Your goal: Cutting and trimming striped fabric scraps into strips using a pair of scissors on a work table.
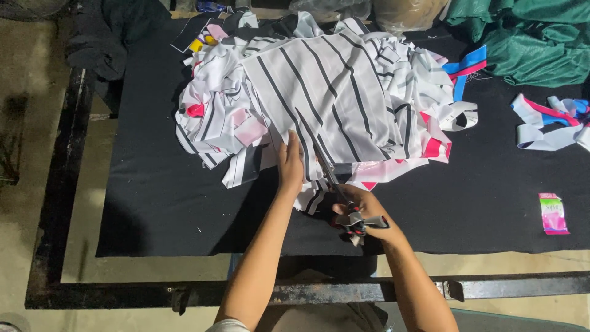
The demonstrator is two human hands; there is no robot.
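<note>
Both hands work at the near edge of a heap of cloth on a black mat (153, 203). On the left, the left hand (291, 163) lies flat, fingers stretched out and open, pressing down on the near edge of the striped fabric (326, 92), a white sheet with thin black lines that tops the heap. Just to its right, the right hand (359, 212) is closed around the handles of a pair of scissors (344, 206); the handles look wrapped in strips of cloth, and the blades point away from the person, up into the striped fabric beside the left hand's fingers. Whether the blades are parted or shut cannot be told.

Under the striped fabric lies the pile of scraps (215, 123), white, pink and black-striped offcuts that spread toward the far left corner of the mat. Further right, blue and pink strips (467, 64) trail off the pile, and a green cloth (534, 43) is bunched at the far right corner. More white, pink and blue ribbons (553, 123) lie apart near the right edge, and a small pink packet (553, 213) sits alone on the mat in front of them. The mat rests on a dark metal frame (67, 184).
</note>
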